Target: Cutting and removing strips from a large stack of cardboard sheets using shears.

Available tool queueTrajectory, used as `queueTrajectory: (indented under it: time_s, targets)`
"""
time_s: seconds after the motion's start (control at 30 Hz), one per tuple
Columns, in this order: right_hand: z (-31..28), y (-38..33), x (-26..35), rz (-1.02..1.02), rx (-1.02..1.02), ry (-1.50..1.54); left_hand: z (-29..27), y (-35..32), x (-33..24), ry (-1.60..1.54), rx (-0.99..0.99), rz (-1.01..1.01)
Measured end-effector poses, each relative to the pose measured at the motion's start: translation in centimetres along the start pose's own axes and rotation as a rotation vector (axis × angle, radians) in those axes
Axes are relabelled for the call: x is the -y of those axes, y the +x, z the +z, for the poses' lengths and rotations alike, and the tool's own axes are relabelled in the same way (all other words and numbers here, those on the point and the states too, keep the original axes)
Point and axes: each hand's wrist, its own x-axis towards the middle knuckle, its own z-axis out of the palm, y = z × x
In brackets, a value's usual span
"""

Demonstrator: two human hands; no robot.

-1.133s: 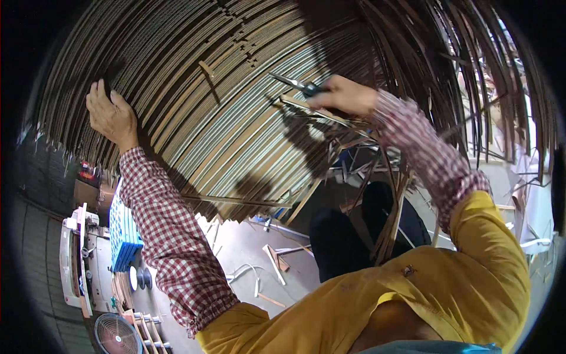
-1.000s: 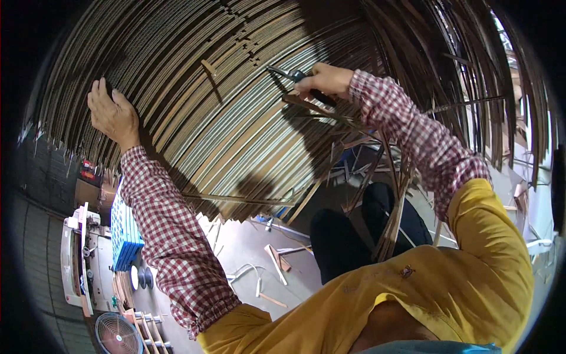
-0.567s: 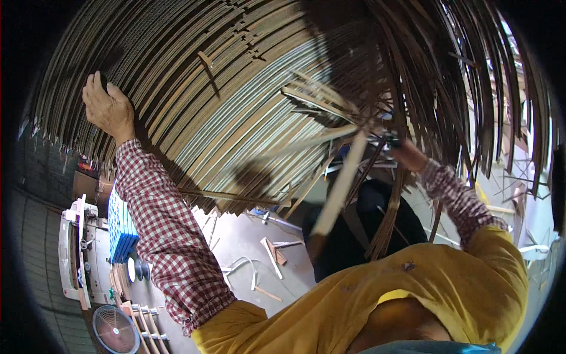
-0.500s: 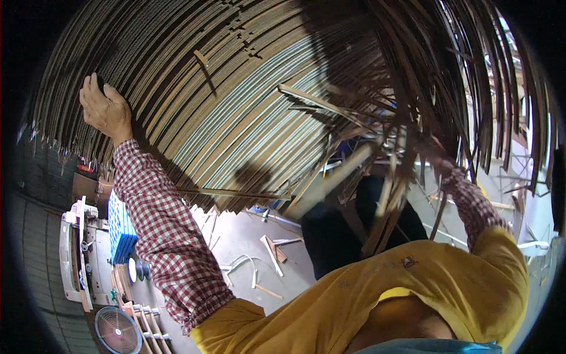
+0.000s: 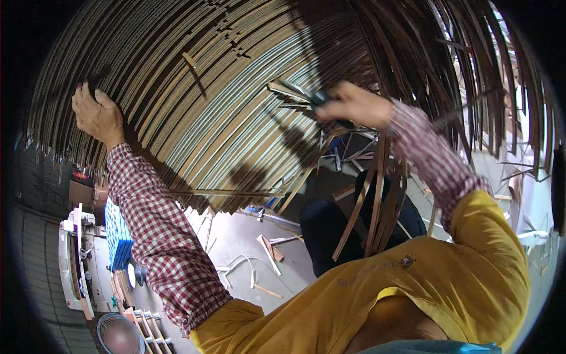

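A tall stack of layered corrugated cardboard (image 5: 218, 135) fills the upper part of the view, its edges curving across. My left hand (image 5: 97, 118) lies against the stack's left side, fingers extended and thumb apart, with nothing in it. Smeared by motion, my right hand (image 5: 356, 106) is closed around a dark-handled tool (image 5: 321, 99) in front of the stack's middle. The tool's kind cannot be made out. By its tip, a torn strip of cardboard (image 5: 287, 89) juts from the layers. Thin loose cardboard strips (image 5: 383, 200) hang down below my right forearm.
Long dark strips (image 5: 436, 76) dangle along the stack's right side. Offcuts (image 5: 271, 251) lie scattered on the pale floor (image 5: 236, 236). At the lower left are a round fan (image 5: 119, 335), a blue slab-like stack (image 5: 119, 236) and a white machine or cart (image 5: 72, 259).
My right hand has come up and left from the hanging strips to the stack's face, with the dark tool now visible. The strips there have shifted. My left hand keeps its place on the stack.
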Motion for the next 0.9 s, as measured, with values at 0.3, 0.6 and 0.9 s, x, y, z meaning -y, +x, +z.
queueTrajectory:
  time_s: [0.3,0.6,0.9]
  targets:
    - [1.6,10.7,-1.4,-0.132,-0.119,0.152,-0.2,-0.1,-0.1,0.012,0.0,0.031]
    - [5.5,-4.4,-19.7,0.357,-0.152,-0.066,0.1,-0.1,0.1,0.004,0.0,0.026]
    - [1.4,-15.1,-14.5,0.272,0.216,-0.11,0.0,0.0,0.0,0.07,0.034,0.012]
